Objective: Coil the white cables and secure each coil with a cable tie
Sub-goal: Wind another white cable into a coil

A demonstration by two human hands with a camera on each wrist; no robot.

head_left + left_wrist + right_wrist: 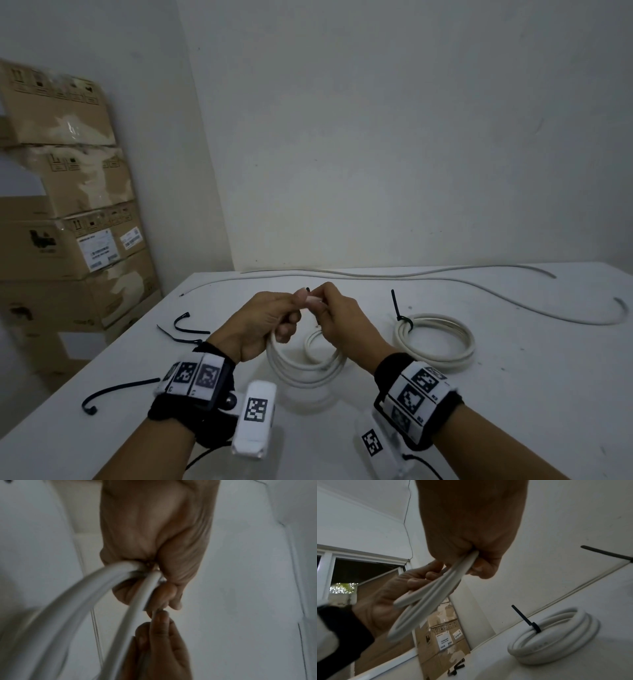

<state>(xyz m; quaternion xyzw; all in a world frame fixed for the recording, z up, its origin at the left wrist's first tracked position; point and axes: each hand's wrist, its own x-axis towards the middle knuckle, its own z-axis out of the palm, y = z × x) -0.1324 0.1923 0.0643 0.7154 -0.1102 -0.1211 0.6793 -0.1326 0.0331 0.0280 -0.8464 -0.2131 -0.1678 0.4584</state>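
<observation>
Left hand [265, 320] and right hand [337, 317], both clenched on the top of the white cable coil [305, 363] hanging above the counter [479, 411], pinch a black cable tie [307, 290]; risk: loosened fingers let loops spring apart.

Two coils [305, 359] [435, 339], two loose cables [445, 284] [394, 272], five black ties [399, 308] [188, 323] [178, 337] [116, 390] [307, 290], five cardboard boxes [54, 106] at far left.

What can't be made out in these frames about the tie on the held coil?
- Head view: the tie shows only a dark tip; the left hand and right hand cover the rest.
- Left wrist view: the coil is blurred; no tie visible.
- Right wrist view: fingers hide where the coil is pinched.
- Whether it is fastened: cannot tell.
</observation>
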